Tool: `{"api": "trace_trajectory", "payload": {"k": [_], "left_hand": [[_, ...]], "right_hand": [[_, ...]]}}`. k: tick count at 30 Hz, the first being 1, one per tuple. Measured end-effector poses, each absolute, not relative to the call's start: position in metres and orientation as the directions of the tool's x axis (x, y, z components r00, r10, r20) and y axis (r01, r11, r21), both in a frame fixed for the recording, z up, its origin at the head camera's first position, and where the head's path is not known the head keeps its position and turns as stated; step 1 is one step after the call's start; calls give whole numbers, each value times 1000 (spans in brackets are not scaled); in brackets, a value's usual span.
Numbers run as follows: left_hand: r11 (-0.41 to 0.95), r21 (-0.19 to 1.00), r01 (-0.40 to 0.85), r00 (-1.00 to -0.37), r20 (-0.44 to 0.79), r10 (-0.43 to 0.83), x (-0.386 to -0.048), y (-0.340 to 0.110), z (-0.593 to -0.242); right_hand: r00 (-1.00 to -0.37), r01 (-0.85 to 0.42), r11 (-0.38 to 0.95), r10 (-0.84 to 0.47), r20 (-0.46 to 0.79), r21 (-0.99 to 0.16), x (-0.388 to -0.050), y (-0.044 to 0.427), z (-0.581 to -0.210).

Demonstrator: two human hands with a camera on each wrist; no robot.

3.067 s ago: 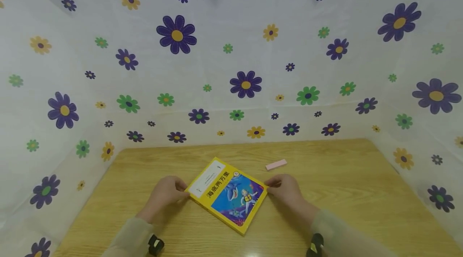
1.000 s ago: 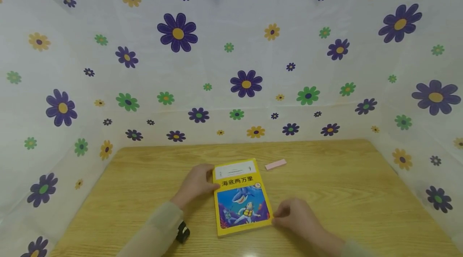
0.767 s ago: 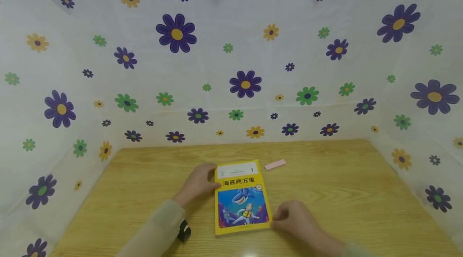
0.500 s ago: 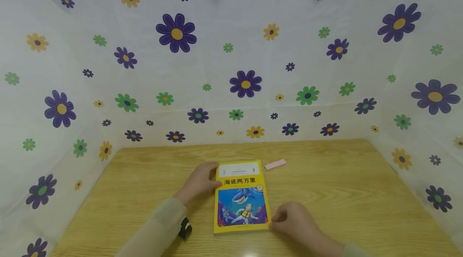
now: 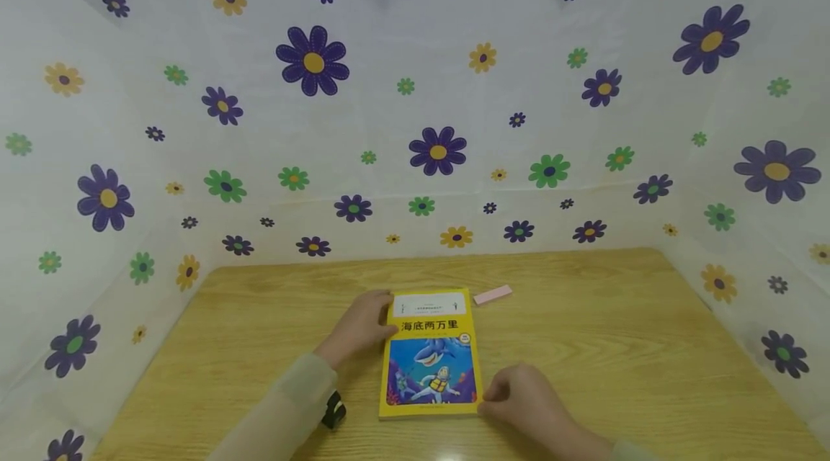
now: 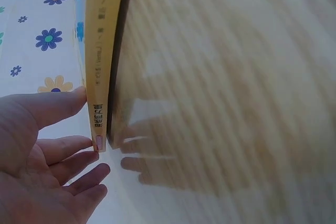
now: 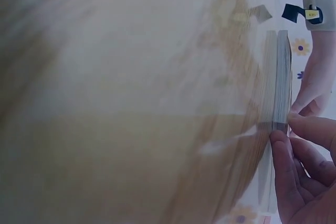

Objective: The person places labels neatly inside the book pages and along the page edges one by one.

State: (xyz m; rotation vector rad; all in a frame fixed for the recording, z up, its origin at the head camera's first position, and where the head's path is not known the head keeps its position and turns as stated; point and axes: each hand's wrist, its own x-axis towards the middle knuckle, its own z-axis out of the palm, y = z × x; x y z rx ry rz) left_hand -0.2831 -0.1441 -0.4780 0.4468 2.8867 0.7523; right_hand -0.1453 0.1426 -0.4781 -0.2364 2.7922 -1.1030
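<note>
Two sets of fingers were on the yellow book [image 5: 433,369]: those of the left hand [image 5: 358,324] held its far left corner loosely, thumb at the cover's edge and nearest fingers [image 6: 67,167] at the end of the spine, the last ones spread free; those of the right hand [image 5: 528,400] pinched the near right corner, thumb above and forefinger at the page edges. The book lay on the wood-grained surface [image 5: 616,346], its front cover up. As far as things had come, it looked closed, flat and about square to the surface's far edge, with neither hand free of it; the pink block [image 5: 493,294], just beyond its far right corner, was untouched and apart from it. To the left of the book came a pale sleeve [image 5: 279,403] with a black strap [image 5: 333,410] below the cuff, and well behind it all hung a white flowered cloth [image 5: 483,101]. The book's underside was hidden, so how far any fingers reached beneath could not be told. The small print above the title was too fine to read, both forearms were cut off, and haze and reflections blurred the wrist views.
</note>
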Motion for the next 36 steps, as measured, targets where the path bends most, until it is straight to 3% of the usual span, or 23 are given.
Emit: {"api": "trace_trajectory", "payload": {"k": [18, 30, 36], "left_hand": [[883, 388, 265, -943, -87, 322, -262, -133, -469], [843, 273, 463, -879, 20, 476, -252, -127, -467], [843, 240, 481, -871, 22, 490, -249, -124, -466]], "right_hand": [[-979, -67, 752, -177, -102, -656, -146, 141, -477], [-979, -84, 759, -184, -90, -645, -147, 141, -479], [-975, -122, 764, -211, -66, -634, -148, 143, -480]]}}
